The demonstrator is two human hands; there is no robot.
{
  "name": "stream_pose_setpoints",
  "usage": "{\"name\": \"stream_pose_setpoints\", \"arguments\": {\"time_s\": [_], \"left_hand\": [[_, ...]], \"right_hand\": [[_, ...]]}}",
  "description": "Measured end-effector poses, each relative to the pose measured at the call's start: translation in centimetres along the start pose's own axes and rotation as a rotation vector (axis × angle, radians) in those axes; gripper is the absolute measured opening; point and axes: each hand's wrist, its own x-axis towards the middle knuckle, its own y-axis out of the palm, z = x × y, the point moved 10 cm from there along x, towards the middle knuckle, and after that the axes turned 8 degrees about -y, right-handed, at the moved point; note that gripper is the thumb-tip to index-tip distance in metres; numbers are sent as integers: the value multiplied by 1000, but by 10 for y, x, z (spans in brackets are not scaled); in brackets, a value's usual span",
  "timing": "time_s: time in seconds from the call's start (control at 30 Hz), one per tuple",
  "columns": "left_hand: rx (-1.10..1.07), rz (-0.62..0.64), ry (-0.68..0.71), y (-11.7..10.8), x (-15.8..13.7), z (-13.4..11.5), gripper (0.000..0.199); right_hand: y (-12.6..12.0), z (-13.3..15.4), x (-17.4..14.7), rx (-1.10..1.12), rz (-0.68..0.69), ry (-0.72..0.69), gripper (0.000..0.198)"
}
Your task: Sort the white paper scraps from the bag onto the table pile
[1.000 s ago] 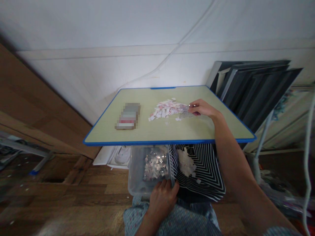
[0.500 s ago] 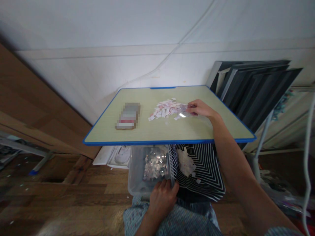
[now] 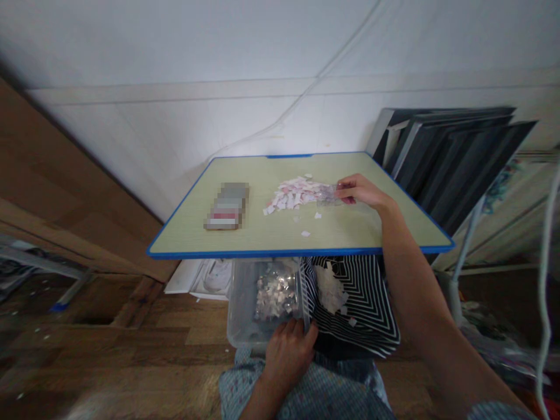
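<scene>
Matt paper scraps (image 3: 291,195), smooth plastic tub (image 3: 242,318)

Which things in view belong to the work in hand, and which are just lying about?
In use:
paper scraps on the table
clear plastic piece in the right hand
clear bin, left hand on its rim
striped container holding pale scraps

Apparently just lying about:
blurred-out object on the table
dark leaning panels
pale cable
</scene>
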Motion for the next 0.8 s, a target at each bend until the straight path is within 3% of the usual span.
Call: {"name": "stream_pose_setpoints", "arguments": {"time_s": [0.17, 0.33, 0.57, 0.63, 0.8], "left_hand": [[-7, -15, -5, -2, -1, 0, 37], [-1, -24, -3, -2, -1, 0, 36], [10, -26, 0, -3, 0, 0, 36], [11, -16, 0, -3, 0, 0, 37], [3, -17, 3, -2, 0, 0, 36]], "right_hand": [[18, 2, -4, 16, 201, 16, 28], [17, 18, -2, 47, 144, -82, 28], [64, 28, 1, 32, 396, -134, 28], [61, 27, 2, 27, 389, -135, 28], [36, 18, 10, 7, 165, -128, 29]]}}
